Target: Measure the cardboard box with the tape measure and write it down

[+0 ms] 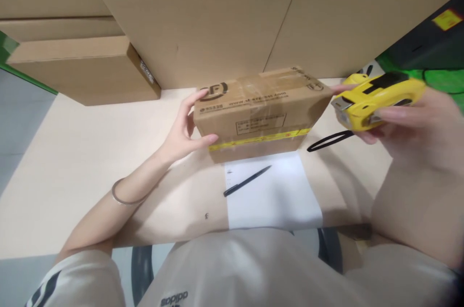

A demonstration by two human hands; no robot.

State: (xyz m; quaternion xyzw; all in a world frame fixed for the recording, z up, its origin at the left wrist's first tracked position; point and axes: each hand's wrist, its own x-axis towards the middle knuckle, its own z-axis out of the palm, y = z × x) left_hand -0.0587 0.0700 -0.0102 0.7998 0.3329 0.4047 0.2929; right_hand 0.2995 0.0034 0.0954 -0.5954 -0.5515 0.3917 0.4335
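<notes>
A small cardboard box (250, 125) with dark print and a yellow tape strip stands upright on the table. My left hand (186, 128) grips its left end, thumb on the near face and fingers over the top edge. In my right hand (409, 121) is a yellow tape measure (377, 99) with a black wrist strap (328, 140) hanging from it. The metal tip of its blade shows at the mouth, near the box's right end. A fingertip of the right hand reaches toward the box's top right corner; whether it touches is unclear.
White paper (279, 205) lies in front of the box with a black pen (248, 180) on it. Large cartons (203, 31) form a wall behind. A flat carton (79, 72) stands at the left. Another yellow object (355, 78) sits behind the tape measure, partly hidden.
</notes>
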